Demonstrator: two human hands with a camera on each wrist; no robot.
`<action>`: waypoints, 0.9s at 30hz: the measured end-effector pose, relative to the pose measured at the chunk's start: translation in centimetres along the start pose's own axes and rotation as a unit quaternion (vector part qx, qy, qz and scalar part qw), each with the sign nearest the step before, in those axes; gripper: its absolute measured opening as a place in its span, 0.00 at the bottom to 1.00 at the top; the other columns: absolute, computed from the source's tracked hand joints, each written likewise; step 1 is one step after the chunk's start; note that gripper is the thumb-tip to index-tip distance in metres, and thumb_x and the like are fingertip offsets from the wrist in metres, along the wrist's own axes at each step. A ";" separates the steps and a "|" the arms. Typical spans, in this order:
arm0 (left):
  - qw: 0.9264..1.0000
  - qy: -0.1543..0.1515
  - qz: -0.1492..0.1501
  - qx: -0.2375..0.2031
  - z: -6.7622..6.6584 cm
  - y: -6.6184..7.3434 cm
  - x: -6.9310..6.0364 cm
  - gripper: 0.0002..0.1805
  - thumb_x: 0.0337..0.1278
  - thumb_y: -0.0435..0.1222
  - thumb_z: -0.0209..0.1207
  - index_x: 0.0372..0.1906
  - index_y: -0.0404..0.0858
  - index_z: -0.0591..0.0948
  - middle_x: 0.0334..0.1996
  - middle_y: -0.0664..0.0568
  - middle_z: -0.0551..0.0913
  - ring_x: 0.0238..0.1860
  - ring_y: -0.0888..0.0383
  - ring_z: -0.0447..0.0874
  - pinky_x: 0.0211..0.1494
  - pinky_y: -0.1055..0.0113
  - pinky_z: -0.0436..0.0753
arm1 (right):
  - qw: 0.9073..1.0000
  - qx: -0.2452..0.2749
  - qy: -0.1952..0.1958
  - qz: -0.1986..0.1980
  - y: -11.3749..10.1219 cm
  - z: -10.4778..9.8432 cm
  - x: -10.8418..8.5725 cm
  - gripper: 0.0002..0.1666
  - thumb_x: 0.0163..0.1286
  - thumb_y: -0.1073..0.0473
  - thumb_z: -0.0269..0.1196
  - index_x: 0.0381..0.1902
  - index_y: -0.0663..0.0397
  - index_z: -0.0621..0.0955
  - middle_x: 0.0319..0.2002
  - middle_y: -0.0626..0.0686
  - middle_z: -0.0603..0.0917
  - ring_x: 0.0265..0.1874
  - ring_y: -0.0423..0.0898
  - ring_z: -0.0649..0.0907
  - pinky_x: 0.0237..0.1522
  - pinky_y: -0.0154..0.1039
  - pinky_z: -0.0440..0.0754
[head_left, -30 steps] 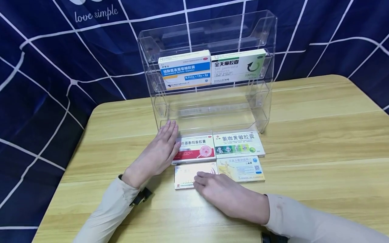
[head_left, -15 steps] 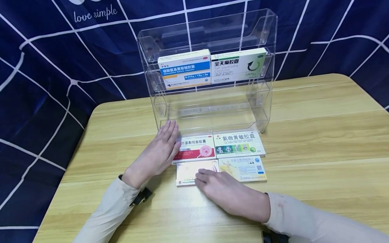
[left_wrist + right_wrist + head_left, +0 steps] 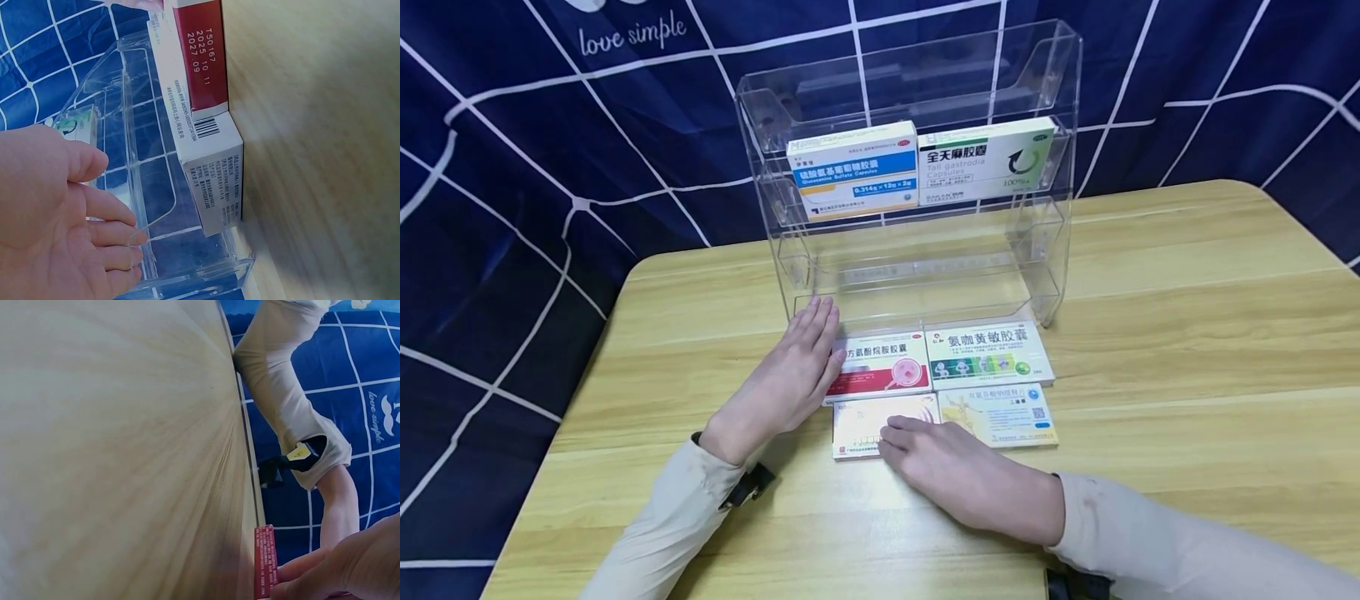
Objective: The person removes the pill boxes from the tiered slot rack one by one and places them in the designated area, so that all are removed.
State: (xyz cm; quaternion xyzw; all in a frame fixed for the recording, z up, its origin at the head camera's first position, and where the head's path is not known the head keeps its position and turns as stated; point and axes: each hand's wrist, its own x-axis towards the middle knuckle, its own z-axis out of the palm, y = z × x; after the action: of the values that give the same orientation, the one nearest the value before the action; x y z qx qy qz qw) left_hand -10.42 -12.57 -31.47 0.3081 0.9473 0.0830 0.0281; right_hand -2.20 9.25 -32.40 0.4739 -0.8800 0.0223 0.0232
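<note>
My left hand [image 3: 782,375] lies with its fingers stretched out beside the left end of a red-and-white capsule box [image 3: 880,367], its fingertips at the bottom front of a clear rack [image 3: 925,312]. In the left wrist view, the palm faces the camera and holds nothing. My right hand [image 3: 970,475] rests its fingers on top of a whitish medicine box [image 3: 857,425], whose red side [image 3: 265,562] shows in the right wrist view. Part of this box is under the hand. A green-and-white capsule box [image 3: 988,354] and a pale yellow box [image 3: 1000,417] lie flat alongside.
Higher in the rack stand a blue-and-white glucosamine box [image 3: 853,171] and a Tall gastrodia capsule box [image 3: 985,162]. Behind the wooden table [image 3: 1187,333] hangs a dark blue cloth [image 3: 1210,67] with white lines. Both wrists wear black straps.
Early in the span, the right hand's whitish box shifts slightly right and away, and the pale yellow box moves slightly right. The left hand stays in place.
</note>
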 end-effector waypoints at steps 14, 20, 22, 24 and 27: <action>1.000 -0.001 0.002 0.000 0.1 -0.1 0.0 0.32 0.76 0.43 0.38 0.72 0.24 0.52 0.74 0.33 0.47 0.75 0.42 0.39 0.76 0.51 0.45 | 0.974 0.098 0.204 -0.003 4.8 -3.1 -0.3 0.18 0.56 0.74 0.65 0.47 0.65 0.83 0.47 0.61 0.85 0.50 0.55 0.83 0.55 0.46 0.80; 1.000 0.000 0.002 -0.004 0.2 -0.1 -0.1 0.32 0.76 0.43 0.37 0.72 0.24 0.52 0.74 0.33 0.47 0.75 0.42 0.39 0.76 0.51 0.45 | 0.940 0.116 0.310 0.077 8.9 -5.9 -1.2 0.21 0.50 0.77 0.71 0.44 0.66 0.84 0.43 0.61 0.86 0.44 0.56 0.85 0.49 0.48 0.83; 1.000 0.001 0.002 -0.004 0.2 0.0 -0.1 0.32 0.76 0.43 0.37 0.72 0.24 0.52 0.74 0.34 0.47 0.75 0.42 0.39 0.76 0.51 0.45 | 0.934 0.105 0.328 0.097 9.9 -6.7 -1.5 0.20 0.50 0.78 0.70 0.44 0.67 0.84 0.42 0.62 0.86 0.43 0.57 0.85 0.48 0.49 0.83; 1.000 0.002 0.001 -0.006 0.2 -0.1 0.0 0.32 0.76 0.43 0.37 0.72 0.24 0.52 0.74 0.34 0.48 0.75 0.43 0.40 0.76 0.51 0.45 | 0.928 0.092 0.342 0.116 10.9 -7.5 -1.5 0.19 0.52 0.78 0.69 0.44 0.67 0.84 0.42 0.63 0.86 0.42 0.58 0.85 0.47 0.49 0.83; 1.000 -0.002 0.000 -0.006 0.3 0.0 0.0 0.32 0.76 0.43 0.37 0.72 0.24 0.52 0.74 0.34 0.47 0.76 0.43 0.39 0.76 0.51 0.45 | 0.920 0.074 0.357 0.142 12.2 -8.5 -1.5 0.18 0.54 0.78 0.68 0.44 0.67 0.84 0.41 0.63 0.86 0.41 0.59 0.86 0.47 0.50 0.83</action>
State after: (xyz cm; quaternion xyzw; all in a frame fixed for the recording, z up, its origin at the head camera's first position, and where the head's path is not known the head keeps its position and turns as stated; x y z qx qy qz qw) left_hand -10.41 -12.56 -31.74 0.3083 0.9467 0.0880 0.0313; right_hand -11.39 17.77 -24.27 0.3053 -0.8670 0.2583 0.2971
